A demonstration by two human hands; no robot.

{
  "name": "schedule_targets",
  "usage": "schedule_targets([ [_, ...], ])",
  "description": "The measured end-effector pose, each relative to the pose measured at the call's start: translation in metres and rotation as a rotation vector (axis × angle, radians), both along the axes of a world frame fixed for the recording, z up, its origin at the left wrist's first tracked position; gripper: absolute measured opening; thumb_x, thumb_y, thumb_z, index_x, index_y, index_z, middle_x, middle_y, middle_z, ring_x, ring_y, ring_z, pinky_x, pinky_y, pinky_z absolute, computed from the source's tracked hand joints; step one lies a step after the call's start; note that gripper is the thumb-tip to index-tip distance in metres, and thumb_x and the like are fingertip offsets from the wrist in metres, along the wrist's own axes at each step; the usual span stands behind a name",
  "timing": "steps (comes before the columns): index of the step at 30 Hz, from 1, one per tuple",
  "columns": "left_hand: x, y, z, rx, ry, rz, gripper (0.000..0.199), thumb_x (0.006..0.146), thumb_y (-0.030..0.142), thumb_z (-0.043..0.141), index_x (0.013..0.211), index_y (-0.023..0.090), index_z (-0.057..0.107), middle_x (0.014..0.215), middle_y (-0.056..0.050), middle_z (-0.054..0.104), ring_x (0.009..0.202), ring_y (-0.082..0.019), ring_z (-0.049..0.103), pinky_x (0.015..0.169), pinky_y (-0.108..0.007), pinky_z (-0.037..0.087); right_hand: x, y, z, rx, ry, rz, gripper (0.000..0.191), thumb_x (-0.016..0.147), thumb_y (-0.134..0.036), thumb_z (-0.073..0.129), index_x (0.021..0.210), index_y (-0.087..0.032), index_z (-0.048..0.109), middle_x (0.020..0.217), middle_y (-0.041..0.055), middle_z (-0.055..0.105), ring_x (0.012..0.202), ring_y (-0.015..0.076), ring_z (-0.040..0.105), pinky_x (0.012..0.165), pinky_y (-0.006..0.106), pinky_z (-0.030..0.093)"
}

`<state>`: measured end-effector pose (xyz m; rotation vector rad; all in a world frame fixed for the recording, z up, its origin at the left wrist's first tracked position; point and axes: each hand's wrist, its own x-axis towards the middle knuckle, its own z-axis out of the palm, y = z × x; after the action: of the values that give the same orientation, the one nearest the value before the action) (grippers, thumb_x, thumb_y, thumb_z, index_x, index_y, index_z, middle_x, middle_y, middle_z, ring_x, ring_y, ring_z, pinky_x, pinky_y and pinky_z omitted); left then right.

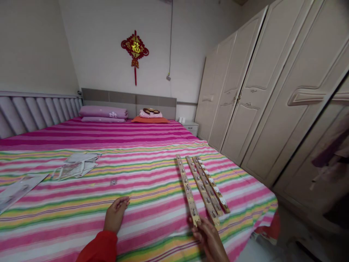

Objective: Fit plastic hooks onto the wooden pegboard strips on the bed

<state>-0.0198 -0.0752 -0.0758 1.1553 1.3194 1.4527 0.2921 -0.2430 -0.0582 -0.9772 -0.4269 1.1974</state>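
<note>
My right hand [208,236] pinches the near end of a long narrow strip [188,189] with small metal fittings along it. Just right of it, more such strips [203,187] lie side by side on the striped bedspread. The rightmost strip [216,189] carries several white round pieces. My left hand [116,214], in a red sleeve, rests on the bedspread with its fingers curled together; whether anything is between them is too small to tell. A small clear piece [113,182] lies beyond the left hand.
At the left lie white packets [79,165] and a flat clear packet [21,189]. Folded purple bedding [103,112] and a pink pillow [151,113] sit by the headboard [122,98]. Wardrobes [245,94] line the right side, beyond a small nightstand [191,127].
</note>
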Motion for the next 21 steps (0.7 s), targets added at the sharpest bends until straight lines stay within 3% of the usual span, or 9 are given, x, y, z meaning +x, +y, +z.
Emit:
schedule_targets([
  [15, 0.001, -0.002, 0.004, -0.012, -0.028, 0.006, 0.042, 0.047, 0.049, 0.074, 0.073, 0.017, 0.069, 0.076, -0.009, 0.074, 0.075, -0.023, 0.069, 0.068, -0.032, 0.057, 0.014, 0.016, -0.005, 0.022, 0.071, -0.095, 0.031, 0.056, -0.028, 0.084, 0.077, -0.01, 0.072, 0.075, 0.0079, 0.074, 0.058, 0.0132, 0.063, 0.056, 0.022, 0.055],
  [21, 0.0, 0.0, -0.001, 0.013, -0.024, 0.009, 0.043, 0.048, 0.051, 0.074, 0.073, 0.017, 0.068, 0.075, -0.009, 0.074, 0.072, -0.023, 0.069, 0.066, -0.033, 0.057, 0.007, 0.013, -0.018, -0.004, 0.141, -0.164, 0.03, 0.052, -0.026, 0.085, 0.073, -0.012, 0.072, 0.079, 0.0081, 0.075, 0.069, 0.017, 0.068, 0.067, 0.024, 0.059],
])
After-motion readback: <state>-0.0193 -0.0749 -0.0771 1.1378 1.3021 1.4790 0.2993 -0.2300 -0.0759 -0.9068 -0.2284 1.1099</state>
